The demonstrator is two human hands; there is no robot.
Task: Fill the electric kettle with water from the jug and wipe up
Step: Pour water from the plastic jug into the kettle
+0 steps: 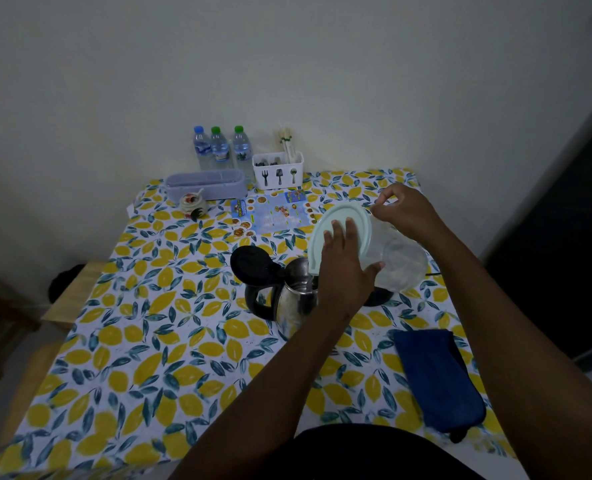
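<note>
My table (pixel 149 341) in its lemon-print cover carries a folded dark blue cloth (pixel 436 375) at right and, mid-table, the steel electric kettle (pixel 294 303), black lid open. The clear plastic jug (pixel 398 261) tilts over the kettle. My left hand (pixel 343 275) presses flat fingers on the jug's pale green lid (pixel 343 216), and my right hand (pixel 405 209) curls round the jug's far side.

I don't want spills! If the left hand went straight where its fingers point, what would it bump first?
The pale lid: the left hand rests on it. Beyond, probably just tablecloth up to the wall, though depth is unclear.
</note>
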